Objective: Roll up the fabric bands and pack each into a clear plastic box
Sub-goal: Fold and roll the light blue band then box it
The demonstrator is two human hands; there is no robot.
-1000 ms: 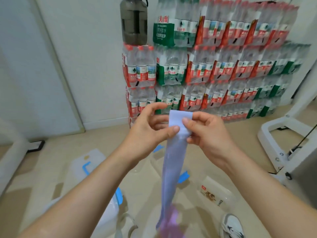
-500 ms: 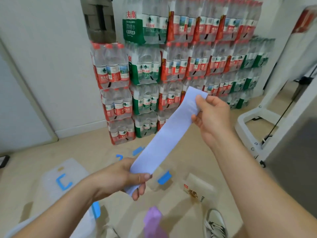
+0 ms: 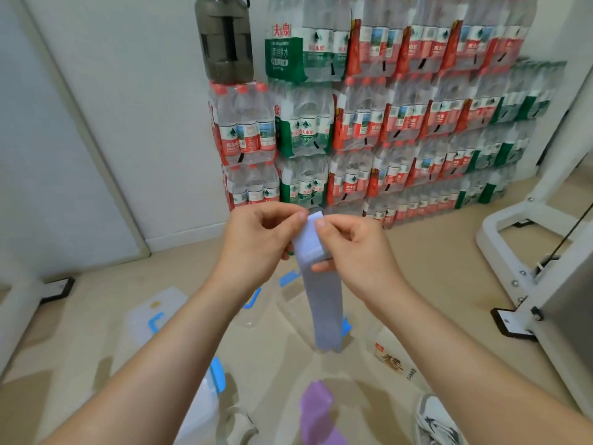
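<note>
A pale blue fabric band (image 3: pixel 324 303) hangs straight down in front of me. Its top end is folded over, and both hands pinch that fold at chest height. My left hand (image 3: pixel 260 242) grips the fold's left side; my right hand (image 3: pixel 353 252) holds its right side, thumb on top. A purple band (image 3: pixel 316 409) lies below near my feet. Clear plastic boxes with blue clips sit on the floor: one with a lid at lower left (image 3: pixel 154 319), another behind the hanging band (image 3: pixel 288 303).
Shrink-wrapped packs of water bottles (image 3: pixel 385 123) are stacked against the back wall, with a dark jug (image 3: pixel 226 36) on top. A white machine frame (image 3: pixel 529 252) stands at right. A labelled clear container (image 3: pixel 394 361) and a sneaker (image 3: pixel 433 422) are on the beige floor.
My left hand rose from the band's lower end to its top end beside my right hand. The band, stretched diagonally before, now hangs vertically with its top folded over.
</note>
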